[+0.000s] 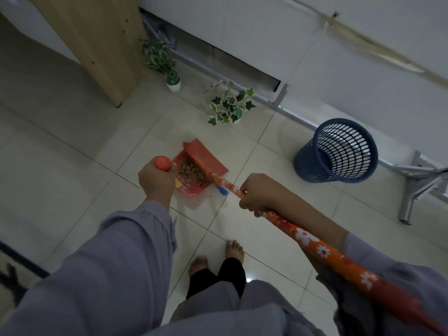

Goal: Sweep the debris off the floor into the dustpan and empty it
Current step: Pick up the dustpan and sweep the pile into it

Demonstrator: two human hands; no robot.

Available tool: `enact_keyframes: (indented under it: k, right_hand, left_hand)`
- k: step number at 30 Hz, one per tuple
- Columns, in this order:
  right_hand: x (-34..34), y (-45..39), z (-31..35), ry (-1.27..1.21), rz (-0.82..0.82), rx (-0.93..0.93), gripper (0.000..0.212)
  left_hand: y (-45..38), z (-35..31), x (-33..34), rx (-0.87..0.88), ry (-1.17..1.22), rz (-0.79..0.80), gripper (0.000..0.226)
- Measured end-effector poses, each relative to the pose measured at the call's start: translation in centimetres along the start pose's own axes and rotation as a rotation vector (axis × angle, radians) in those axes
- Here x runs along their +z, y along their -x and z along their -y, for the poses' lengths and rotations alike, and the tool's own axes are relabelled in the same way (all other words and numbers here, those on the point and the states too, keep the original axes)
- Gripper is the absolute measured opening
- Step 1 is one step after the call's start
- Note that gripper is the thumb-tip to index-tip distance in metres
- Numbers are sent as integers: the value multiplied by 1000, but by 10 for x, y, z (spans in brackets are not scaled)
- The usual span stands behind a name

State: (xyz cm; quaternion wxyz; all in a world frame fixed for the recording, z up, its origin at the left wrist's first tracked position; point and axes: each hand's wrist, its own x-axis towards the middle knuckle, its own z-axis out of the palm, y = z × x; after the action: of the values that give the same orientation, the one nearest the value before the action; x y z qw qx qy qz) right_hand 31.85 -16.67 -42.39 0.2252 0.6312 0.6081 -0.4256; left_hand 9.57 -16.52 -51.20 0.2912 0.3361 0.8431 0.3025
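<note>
A red dustpan (pixel 213 161) stands on the tiled floor in front of me with a heap of brown debris (pixel 191 169) inside it. My left hand (pixel 157 180) grips the round red top of its upright handle (pixel 163 163). My right hand (pixel 257 192) holds the orange flowered broom stick (pixel 312 243), which runs down to the blue broom head (pixel 222 190) at the pan's front edge. A few small crumbs lie on the floor beside the pan.
A blue mesh waste basket (pixel 337 151) stands to the right by the wall. Two potted plants (pixel 230 105) (pixel 164 61) sit beyond the pan, near a wooden panel (pixel 97 44). Metal furniture legs (pixel 412 187) are at right. My bare feet (pixel 218 255) are below.
</note>
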Motion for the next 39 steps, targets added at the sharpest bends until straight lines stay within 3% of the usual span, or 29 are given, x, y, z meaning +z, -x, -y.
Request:
enact_keyframes:
  k: [6, 13, 19, 24, 30, 34, 39]
  right_hand:
    - [4, 35, 20, -48, -112, -37, 28]
    - [20, 58, 23, 36, -186, -25, 17]
    - [50, 69, 4, 145, -160, 3, 5]
    - [88, 69, 2, 207, -129, 41, 15]
    - [135, 77, 21, 249, 76, -63, 15]
    - [129, 84, 30, 154, 136, -90, 23]
    - [108, 79, 38, 172, 50, -68, 19]
  left_hand:
    - [24, 15, -53, 43, -16, -73, 15]
    - [62, 53, -105, -45, -4, -127, 18]
    - [100, 91, -121, -72, -43, -146, 18]
    - [122, 120, -120, -90, -100, -101, 19]
    - [123, 146, -119, -122, -83, -84, 19]
    - [120, 150, -123, -130, -56, -77, 19]
    - [116, 154, -123, -134, -49, -68, 18]
